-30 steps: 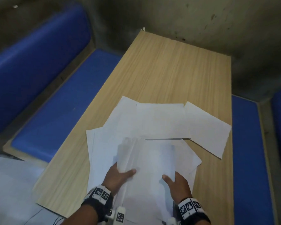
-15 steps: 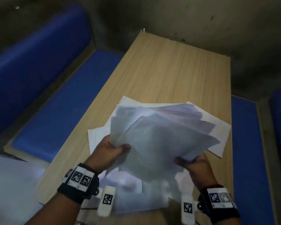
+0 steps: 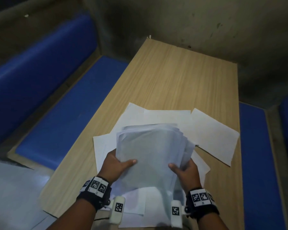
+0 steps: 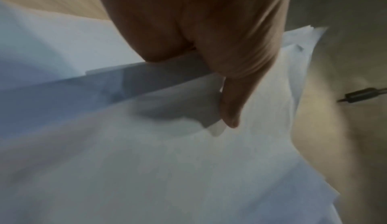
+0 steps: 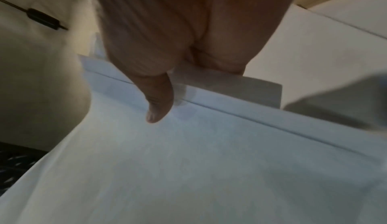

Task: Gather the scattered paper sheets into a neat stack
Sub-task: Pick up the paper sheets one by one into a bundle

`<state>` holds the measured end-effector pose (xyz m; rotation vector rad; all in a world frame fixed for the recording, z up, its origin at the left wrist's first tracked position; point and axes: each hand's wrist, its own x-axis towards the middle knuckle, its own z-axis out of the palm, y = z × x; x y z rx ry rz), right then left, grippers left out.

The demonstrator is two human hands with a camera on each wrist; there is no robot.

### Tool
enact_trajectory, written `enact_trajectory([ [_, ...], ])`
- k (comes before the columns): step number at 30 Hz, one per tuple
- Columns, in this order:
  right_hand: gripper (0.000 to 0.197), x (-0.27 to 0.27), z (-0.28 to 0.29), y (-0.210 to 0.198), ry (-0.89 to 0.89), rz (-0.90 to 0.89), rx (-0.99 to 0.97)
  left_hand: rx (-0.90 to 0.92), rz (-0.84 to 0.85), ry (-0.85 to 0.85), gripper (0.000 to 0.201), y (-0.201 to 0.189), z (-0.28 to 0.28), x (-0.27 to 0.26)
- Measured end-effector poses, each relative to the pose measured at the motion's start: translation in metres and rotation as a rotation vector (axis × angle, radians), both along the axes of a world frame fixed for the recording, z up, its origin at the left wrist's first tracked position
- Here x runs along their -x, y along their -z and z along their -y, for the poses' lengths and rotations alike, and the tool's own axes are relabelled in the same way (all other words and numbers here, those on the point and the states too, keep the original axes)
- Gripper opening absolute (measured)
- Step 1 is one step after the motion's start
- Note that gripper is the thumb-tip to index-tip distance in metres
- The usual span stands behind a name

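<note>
Now, largest thing first.
Table (image 3: 181, 83): I have bare wood from the loose sheets out to the far end at 12 o'clock, so that is my free room. Its long edges drop off to blue benches at 9 and 3 o'clock.
Loose sheets (image 3: 165, 116): these lie flat and overlapping on the table beyond and under my hands. One sheet (image 3: 216, 135) at 2 o'clock reaches right to the table's edge, and I judge a careless sweep would push it off.
Bundle (image 3: 150, 156): it is raised off the table between my hands, tilted, with its far edges fanned and uneven at 1 o'clock.
Left hand (image 3: 118, 163): thumb on top, fingers beneath, pinching the bundle's left edge.
Right hand (image 3: 184, 170): the same pinch on the right edge.
Step, as I judge it: squaring what I hold. I should loosen both pinches slightly, stand the bundle on end, and tap it on bare wood toward 12 o'clock, keeping the sheets from slipping out.
</note>
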<state>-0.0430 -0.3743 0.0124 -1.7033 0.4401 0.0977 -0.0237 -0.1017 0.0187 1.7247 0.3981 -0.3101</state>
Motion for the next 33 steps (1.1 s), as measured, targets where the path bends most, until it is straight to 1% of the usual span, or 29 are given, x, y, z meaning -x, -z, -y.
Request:
enact_trajectory([
  [3, 0.04, -0.002, -0.005, -0.006, 0.025, 0.008, -0.013, 0.039, 0.028, 0.016, 0.036, -0.01, 0.007, 0.001],
  [6, 0.051, -0.004, -0.001, -0.021, 0.092, 0.115, -0.057, 0.092, 0.068, 0.003, 0.033, -0.023, 0.006, 0.0],
  [8, 0.051, -0.003, 0.006, -0.026, 0.122, 0.172, -0.068, 0.078, 0.089, 0.008, 0.032, -0.025, 0.004, -0.001],
  [10, 0.046, -0.001, 0.01, -0.023, 0.112, 0.163, -0.033, 0.051, 0.077, 0.032, 0.036, -0.02, 0.001, -0.001],
  [14, 0.048, 0.006, 0.017, -0.013, 0.06, 0.087, 0.051, 0.017, 0.054, 0.055, 0.041, -0.005, -0.001, 0.0],
  [15, 0.045, 0.008, 0.02, -0.013, 0.074, 0.082, 0.061, 0.012, 0.053, 0.053, 0.04, -0.005, 0.0, -0.001],
  [17, 0.027, 0.012, 0.024, -0.013, 0.118, 0.104, 0.027, 0.035, 0.063, 0.051, 0.037, -0.004, 0.002, -0.002],
  [20, 0.023, 0.015, 0.031, -0.022, 0.144, 0.136, -0.007, 0.065, 0.066, 0.045, 0.039, -0.004, 0.005, -0.001],
  [23, 0.016, 0.008, 0.04, -0.045, 0.172, 0.214, 0.013, 0.083, 0.059, 0.024, 0.041, -0.008, 0.007, -0.001],
  [26, 0.013, -0.005, 0.047, -0.086, 0.154, 0.354, 0.104, 0.09, 0.064, 0.03, 0.041, -0.013, 0.009, -0.003],
  [28, 0.019, -0.014, 0.049, -0.119, 0.077, 0.436, 0.186, 0.106, 0.079, 0.053, 0.042, -0.018, 0.011, -0.004],
  [31, 0.033, -0.024, 0.048, -0.166, -0.077, 0.557, 0.352, 0.108, 0.094, 0.103, 0.043, -0.02, 0.009, -0.005],
  [32, 0.032, -0.028, 0.047, -0.179, -0.136, 0.594, 0.425, 0.106, 0.097, 0.11, 0.042, -0.018, 0.008, -0.005],
  [33, 0.024, -0.033, 0.045, -0.19, -0.199, 0.63, 0.511, 0.095, 0.101, 0.112, 0.04, -0.015, 0.006, -0.005],
])
